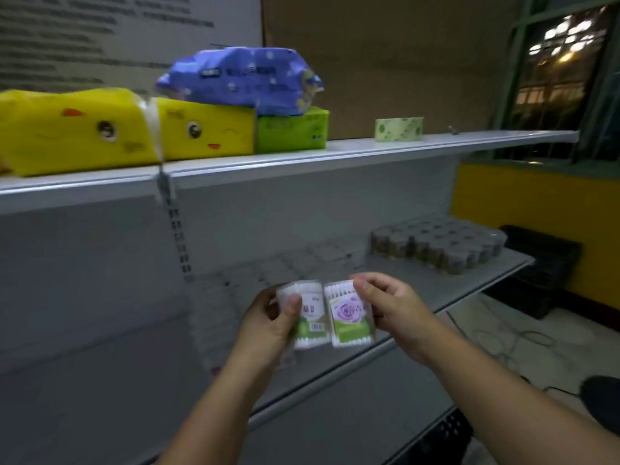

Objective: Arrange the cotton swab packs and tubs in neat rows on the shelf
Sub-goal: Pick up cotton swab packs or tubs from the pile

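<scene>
I hold two clear cotton swab packs side by side above the grey lower shelf (446, 290). My left hand (268, 327) grips the left pack (310, 317), thumb across its front. My right hand (385, 303) pinches the right pack (349, 317), which bears a purple rose label. Behind the packs, several clear packs (302, 263) lie in blurred rows on the shelf. At the shelf's right end stand several round tubs (436, 245) in close rows.
The upper shelf (369, 151) carries yellow tissue packs (100, 132), a green pack (292, 130), a blue pack (241, 78) on top and a small green box (399, 129). A black crate (536, 273) sits on the floor to the right, beside cables.
</scene>
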Action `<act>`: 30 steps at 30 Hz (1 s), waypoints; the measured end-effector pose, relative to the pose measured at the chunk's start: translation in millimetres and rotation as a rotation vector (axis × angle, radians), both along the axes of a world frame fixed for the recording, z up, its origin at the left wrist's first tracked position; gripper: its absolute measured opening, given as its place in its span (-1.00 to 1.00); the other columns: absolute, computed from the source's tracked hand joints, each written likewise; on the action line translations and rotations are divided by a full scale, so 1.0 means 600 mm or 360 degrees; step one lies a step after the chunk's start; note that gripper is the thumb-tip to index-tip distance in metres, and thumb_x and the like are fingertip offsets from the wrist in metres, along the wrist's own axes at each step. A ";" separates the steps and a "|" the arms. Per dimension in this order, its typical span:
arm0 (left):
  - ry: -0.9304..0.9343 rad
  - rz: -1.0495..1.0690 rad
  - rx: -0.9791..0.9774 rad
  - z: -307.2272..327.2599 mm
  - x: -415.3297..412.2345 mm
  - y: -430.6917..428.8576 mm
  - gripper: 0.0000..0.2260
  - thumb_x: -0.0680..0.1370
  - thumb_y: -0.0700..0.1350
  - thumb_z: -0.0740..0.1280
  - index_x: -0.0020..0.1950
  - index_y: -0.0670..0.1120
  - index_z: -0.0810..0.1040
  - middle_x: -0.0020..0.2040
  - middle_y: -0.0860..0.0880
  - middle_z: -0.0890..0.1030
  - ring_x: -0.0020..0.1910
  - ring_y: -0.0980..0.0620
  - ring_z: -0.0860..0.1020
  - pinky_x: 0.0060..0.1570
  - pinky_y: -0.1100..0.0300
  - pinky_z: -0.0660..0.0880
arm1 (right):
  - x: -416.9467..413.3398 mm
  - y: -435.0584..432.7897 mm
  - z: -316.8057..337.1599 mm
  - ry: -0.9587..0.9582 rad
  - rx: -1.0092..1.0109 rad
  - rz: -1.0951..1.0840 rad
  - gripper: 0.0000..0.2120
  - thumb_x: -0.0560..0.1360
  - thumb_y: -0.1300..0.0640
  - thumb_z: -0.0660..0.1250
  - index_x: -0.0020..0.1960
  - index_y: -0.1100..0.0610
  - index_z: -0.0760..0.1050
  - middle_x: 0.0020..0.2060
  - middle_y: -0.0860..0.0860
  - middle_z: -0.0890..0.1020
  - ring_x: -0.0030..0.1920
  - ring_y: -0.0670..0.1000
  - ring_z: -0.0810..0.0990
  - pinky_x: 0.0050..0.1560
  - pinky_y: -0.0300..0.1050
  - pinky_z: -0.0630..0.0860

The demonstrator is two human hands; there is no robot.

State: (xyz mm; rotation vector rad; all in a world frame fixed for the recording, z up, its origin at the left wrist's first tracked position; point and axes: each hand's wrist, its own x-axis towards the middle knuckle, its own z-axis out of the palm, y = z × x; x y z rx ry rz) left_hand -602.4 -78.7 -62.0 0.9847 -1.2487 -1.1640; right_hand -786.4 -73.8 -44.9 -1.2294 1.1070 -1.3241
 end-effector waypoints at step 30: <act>-0.0379 0.0287 0.0100 -0.165 -0.563 -0.463 -0.61 0.28 -0.10 0.53 0.02 0.16 0.49 0.08 0.03 0.62 0.03 0.04 0.59 0.05 -0.03 0.56 | -0.599 -0.382 0.009 0.0315 -0.0003 -0.0081 -0.84 0.46 0.36 0.32 -0.05 0.14 0.56 -0.14 -0.02 0.64 -0.24 -0.18 0.64 -0.28 -0.32 0.56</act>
